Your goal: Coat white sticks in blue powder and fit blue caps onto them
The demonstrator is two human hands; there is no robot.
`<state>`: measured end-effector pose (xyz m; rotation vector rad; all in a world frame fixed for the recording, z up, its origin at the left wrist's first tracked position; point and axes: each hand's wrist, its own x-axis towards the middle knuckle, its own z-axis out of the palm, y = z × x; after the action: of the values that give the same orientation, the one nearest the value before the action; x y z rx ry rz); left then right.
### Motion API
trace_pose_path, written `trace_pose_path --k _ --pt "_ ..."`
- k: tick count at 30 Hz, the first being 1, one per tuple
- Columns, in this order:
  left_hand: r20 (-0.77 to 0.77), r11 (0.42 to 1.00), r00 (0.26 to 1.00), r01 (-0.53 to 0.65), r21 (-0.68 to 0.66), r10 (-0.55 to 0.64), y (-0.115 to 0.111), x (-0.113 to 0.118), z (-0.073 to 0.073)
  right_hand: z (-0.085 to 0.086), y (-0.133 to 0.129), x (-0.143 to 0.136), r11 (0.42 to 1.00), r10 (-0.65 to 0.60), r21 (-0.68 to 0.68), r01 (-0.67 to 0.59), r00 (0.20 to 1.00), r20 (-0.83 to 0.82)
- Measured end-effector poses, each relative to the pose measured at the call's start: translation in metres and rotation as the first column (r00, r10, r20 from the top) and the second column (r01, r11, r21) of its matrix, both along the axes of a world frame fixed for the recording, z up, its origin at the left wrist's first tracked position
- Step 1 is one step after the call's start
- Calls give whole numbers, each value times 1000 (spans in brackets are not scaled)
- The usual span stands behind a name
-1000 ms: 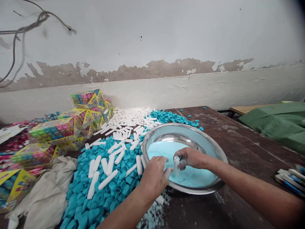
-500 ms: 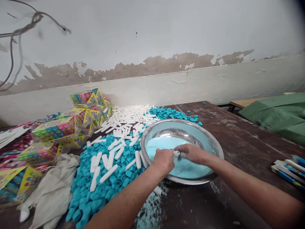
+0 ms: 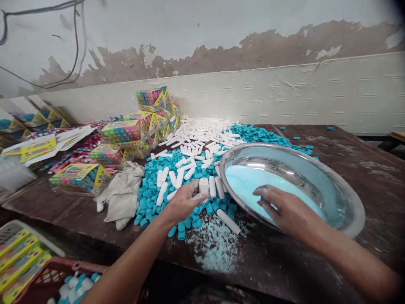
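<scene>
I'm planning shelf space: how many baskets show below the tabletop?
2, both partly cut off at lower left: a pale basket holding yellow packs, and beside it a red basket holding blue and white pieces. Others may be hidden.

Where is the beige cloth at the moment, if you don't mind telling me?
In the head view, the beige cloth lies on the table left of the blue caps, just right of the nearest yellow-cornered pack.

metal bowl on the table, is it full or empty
Partly filled: the metal bowl has pale blue powder over part of its bottom, with bare shiny metal beyond.
</scene>
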<state>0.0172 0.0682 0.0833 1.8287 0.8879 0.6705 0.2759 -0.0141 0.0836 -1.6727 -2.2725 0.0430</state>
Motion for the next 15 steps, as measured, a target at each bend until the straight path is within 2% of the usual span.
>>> trace_pose_path --k 3,7,11,15 --pt "57 986 996 -64 -153 74 -18 -33 -24 -4 -10 -52 977 108 -182 -115 993 -48" --pt "100 964 983 -126 -236 153 -37 -51 -51 -36 9 -99 965 -1 -260 32 993 115" --pt "99 955 979 -147 -259 177 -45 -54 -62 -62 39 -120 961 -97 -239 139 979 178" --pt "113 955 981 -121 -271 156 -49 -51 -65 -66 52 -133 953 -146 -235 190 971 190"
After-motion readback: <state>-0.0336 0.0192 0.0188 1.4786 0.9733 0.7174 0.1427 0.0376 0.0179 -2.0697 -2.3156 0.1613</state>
